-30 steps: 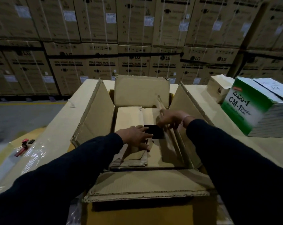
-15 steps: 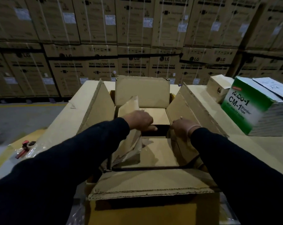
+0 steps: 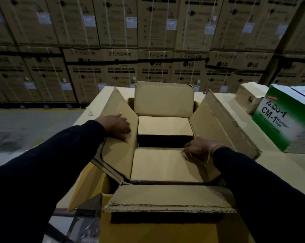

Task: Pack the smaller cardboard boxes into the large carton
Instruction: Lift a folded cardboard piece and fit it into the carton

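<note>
the left hand (image 3: 118, 126) lies flat with fingers spread on the inner face of the carton's left flap (image 3: 120, 142), pressing it outward. the right hand (image 3: 198, 149) rests palm down, fingers straight and loosely spread, on the far right corner of the near small box (image 3: 163, 164), its fingertips at that box's far edge; a thin pale band sits on the wrist. both arms wear dark sleeves.

the large carton (image 3: 165, 225) stands open right in front of the person, all four flaps out: the left flap under the left hand, the right flap (image 3: 223, 127) leaning out beyond the right hand, the far flap (image 3: 164, 99) upright, the near flap (image 3: 171, 199) folded toward the camera. inside it, two small boxes lie in a row from near to far. the near one is under the right hand; the far small box (image 3: 164, 126) lies between the two hands and a little farther off, touched by neither. a dark gap separates the two boxes.

well to the right, on the pale work surface (image 3: 279, 165), sits a green and white box (image 3: 288, 120) printed "cm-1 wonder tape", with a small brown box (image 3: 249, 99) just beyond it. stacked washing machine cartons (image 3: 148, 50) fill the far wall.
</note>
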The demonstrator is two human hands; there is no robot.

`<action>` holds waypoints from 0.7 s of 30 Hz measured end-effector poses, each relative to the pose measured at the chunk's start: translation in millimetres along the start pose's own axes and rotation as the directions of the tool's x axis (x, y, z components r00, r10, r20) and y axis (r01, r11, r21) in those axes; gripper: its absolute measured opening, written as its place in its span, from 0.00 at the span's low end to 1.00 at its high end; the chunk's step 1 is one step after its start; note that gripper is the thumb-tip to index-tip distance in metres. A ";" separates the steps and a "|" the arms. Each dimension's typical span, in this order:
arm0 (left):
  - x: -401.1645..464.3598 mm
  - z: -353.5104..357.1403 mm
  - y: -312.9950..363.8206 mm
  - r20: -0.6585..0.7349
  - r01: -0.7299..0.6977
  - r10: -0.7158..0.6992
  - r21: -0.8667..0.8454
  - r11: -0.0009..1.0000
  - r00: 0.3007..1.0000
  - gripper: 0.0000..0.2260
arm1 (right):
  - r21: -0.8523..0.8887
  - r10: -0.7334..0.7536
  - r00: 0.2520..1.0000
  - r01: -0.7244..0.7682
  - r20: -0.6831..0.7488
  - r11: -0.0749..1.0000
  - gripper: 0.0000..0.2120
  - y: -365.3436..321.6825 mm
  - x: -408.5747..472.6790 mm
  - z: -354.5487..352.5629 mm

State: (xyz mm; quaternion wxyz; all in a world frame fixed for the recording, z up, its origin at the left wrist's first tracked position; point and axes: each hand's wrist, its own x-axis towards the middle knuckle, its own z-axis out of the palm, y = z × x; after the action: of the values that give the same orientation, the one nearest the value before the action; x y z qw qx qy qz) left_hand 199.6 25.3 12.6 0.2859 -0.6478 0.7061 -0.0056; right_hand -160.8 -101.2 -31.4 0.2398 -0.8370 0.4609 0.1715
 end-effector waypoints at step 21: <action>83.7 -71.5 40.0 0.024 0.232 -0.234 -0.256 0.938 0.972 0.46 | -0.633 -0.013 0.983 0.126 0.181 0.763 0.64 15.8 -88.7 -5.2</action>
State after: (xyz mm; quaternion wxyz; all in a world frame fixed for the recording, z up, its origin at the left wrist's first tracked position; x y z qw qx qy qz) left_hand 134.0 -71.0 24.1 0.1942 -0.7584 0.6201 0.0498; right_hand -219.7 -50.2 14.2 -0.0173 -0.8678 0.3215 0.3785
